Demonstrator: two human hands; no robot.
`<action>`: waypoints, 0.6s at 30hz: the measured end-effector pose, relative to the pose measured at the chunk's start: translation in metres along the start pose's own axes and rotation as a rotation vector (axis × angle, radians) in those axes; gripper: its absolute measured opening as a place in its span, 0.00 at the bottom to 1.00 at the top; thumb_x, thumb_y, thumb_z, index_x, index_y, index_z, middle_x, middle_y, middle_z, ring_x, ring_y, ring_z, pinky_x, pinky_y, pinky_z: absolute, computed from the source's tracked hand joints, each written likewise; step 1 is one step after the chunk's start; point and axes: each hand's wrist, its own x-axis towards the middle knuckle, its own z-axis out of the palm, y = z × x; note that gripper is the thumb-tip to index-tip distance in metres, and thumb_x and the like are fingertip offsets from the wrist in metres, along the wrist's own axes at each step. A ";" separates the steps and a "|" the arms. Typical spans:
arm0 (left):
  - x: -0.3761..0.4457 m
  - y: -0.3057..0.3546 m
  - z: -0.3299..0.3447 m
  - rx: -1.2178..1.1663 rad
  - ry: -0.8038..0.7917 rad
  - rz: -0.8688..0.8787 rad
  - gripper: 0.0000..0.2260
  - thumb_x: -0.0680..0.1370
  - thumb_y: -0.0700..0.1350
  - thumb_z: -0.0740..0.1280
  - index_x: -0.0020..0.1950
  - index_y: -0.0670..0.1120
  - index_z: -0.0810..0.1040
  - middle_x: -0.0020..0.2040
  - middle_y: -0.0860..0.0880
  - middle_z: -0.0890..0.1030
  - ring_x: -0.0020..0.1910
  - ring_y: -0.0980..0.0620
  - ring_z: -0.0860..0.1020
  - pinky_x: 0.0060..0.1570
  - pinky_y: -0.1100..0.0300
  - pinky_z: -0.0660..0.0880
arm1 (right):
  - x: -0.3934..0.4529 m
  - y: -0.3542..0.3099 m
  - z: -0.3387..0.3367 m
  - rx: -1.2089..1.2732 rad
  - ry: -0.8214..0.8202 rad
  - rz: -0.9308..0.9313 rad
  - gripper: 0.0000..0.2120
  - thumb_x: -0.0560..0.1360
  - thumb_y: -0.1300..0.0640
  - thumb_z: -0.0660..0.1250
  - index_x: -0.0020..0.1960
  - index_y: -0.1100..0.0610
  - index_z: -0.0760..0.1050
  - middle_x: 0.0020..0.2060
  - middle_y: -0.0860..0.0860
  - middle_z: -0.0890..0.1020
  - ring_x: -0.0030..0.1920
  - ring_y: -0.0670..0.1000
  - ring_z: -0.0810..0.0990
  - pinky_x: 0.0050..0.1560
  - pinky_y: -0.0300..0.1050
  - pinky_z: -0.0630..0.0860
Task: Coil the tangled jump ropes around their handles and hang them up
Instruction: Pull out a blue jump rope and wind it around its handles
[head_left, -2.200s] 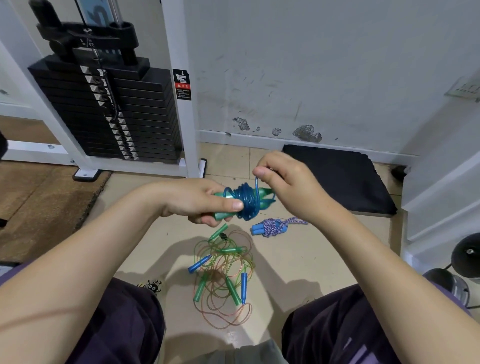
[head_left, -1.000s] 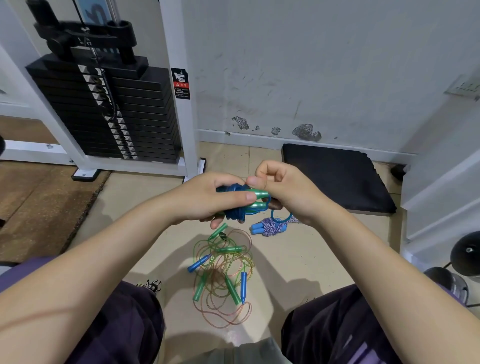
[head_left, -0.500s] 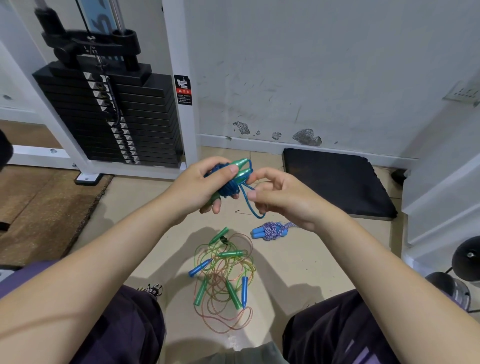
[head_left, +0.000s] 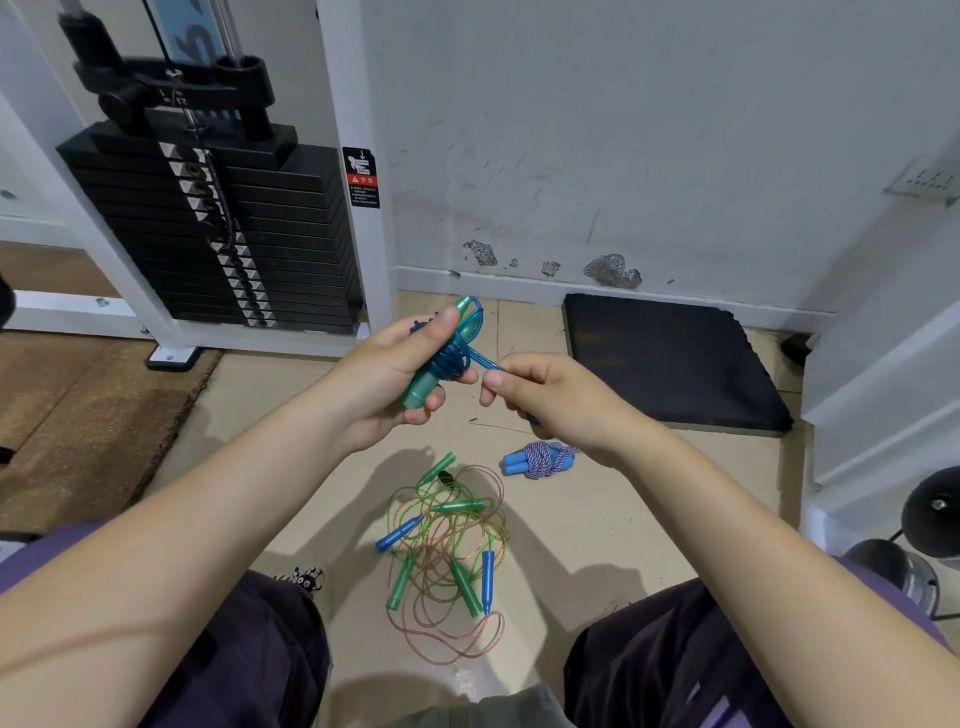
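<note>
Cord (head_left: 480, 360) now runs taut from the wrapped green handles (head_left: 436, 364), gripped by the left hand (head_left: 387, 376), to the pinching right hand (head_left: 545, 397); cinching is likely nearly finished.

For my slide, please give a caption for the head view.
Left hand holds green handles; right hand pulls the blue rope.

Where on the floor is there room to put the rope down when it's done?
Bare floor lies between the purple-wrapped rope and the black mat, and left of the tangled ropes. Between the knees is crowded.
</note>
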 end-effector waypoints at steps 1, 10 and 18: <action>0.000 0.000 -0.001 -0.007 -0.017 -0.003 0.17 0.70 0.59 0.69 0.51 0.49 0.74 0.41 0.43 0.82 0.25 0.53 0.68 0.22 0.66 0.61 | 0.000 0.000 0.000 -0.014 0.010 0.001 0.12 0.80 0.51 0.64 0.43 0.54 0.81 0.34 0.50 0.71 0.33 0.48 0.65 0.30 0.39 0.64; 0.004 -0.001 -0.001 -0.045 0.115 0.091 0.11 0.77 0.50 0.70 0.57 0.49 0.76 0.41 0.41 0.82 0.24 0.52 0.68 0.21 0.65 0.61 | 0.000 -0.002 0.005 0.095 0.016 -0.053 0.14 0.83 0.58 0.57 0.56 0.63 0.79 0.26 0.51 0.66 0.26 0.46 0.63 0.28 0.36 0.61; 0.005 -0.001 -0.004 0.138 0.256 0.135 0.09 0.76 0.50 0.72 0.52 0.50 0.78 0.36 0.44 0.82 0.22 0.51 0.68 0.24 0.65 0.60 | -0.007 -0.012 0.003 0.196 0.101 -0.215 0.03 0.81 0.65 0.61 0.53 0.59 0.70 0.28 0.56 0.75 0.26 0.52 0.70 0.27 0.43 0.66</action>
